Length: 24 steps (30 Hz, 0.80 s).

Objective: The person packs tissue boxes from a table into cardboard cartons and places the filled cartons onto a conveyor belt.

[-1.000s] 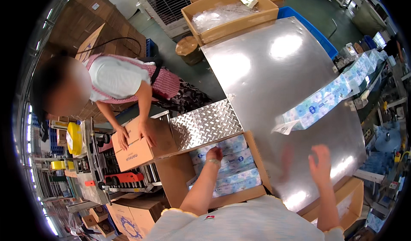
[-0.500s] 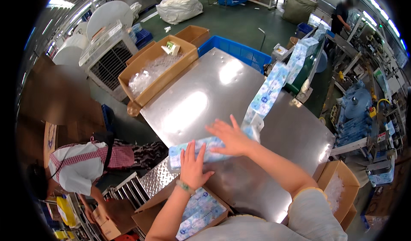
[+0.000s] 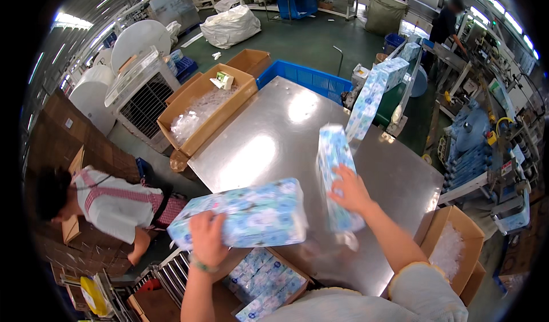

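Observation:
A long tissue pack [image 3: 266,210] in blue floral wrap is lifted over the table's near-left edge. My left hand [image 3: 207,241] is closed on its near side, fingers bent over the top. To the right, my right hand [image 3: 350,191] grips a second tissue pack [image 3: 331,150] by its right side; this pack slants across the steel table [image 3: 251,150], and its near end is blurred. Below the raised pack, an open carton [image 3: 298,290] holds several similar packs [image 3: 266,282] laid side by side. My left hand's thumb is hidden.
More packs [image 3: 369,102] line up from the table's far-right edge onto a green conveyor [image 3: 393,100]. Cartons of clear plastic [image 3: 206,102] and a blue crate [image 3: 309,80] border the far side. A person [image 3: 123,205] bends beside rollers [image 3: 174,276] at left; another stands far right.
Both hands lay on a row of packs; now the left one has lifted a pack toward the carton. My right hand has moved right and turned another pack. The person at left has shifted.

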Each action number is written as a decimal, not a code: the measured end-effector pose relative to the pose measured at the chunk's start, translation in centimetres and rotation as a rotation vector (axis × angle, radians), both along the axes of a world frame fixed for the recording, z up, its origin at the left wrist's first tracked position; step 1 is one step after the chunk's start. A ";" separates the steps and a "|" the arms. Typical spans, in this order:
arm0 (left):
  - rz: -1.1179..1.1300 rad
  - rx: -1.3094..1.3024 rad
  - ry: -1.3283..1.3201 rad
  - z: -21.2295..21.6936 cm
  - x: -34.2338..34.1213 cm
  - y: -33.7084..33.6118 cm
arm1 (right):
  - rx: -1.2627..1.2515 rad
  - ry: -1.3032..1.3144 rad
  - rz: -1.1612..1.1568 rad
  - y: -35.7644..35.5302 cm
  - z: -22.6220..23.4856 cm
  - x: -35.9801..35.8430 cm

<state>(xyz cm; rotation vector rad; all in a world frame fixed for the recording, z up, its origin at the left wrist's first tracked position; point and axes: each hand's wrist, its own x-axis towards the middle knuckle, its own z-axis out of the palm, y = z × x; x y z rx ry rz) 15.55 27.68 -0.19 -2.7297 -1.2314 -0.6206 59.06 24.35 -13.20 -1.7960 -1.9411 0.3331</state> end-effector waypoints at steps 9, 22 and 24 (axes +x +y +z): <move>0.271 -0.585 -0.775 -5.1 -12.0 -17.8 | -0.302 -0.217 -0.144 -10.0 2.8 -8.1; 0.360 -0.717 0.235 -19.4 -10.6 -24.2 | 0.675 0.150 0.496 -16.0 15.3 -21.0; 0.432 -0.836 0.248 -20.7 -11.3 -23.9 | 0.436 0.300 0.504 -18.8 18.2 -25.0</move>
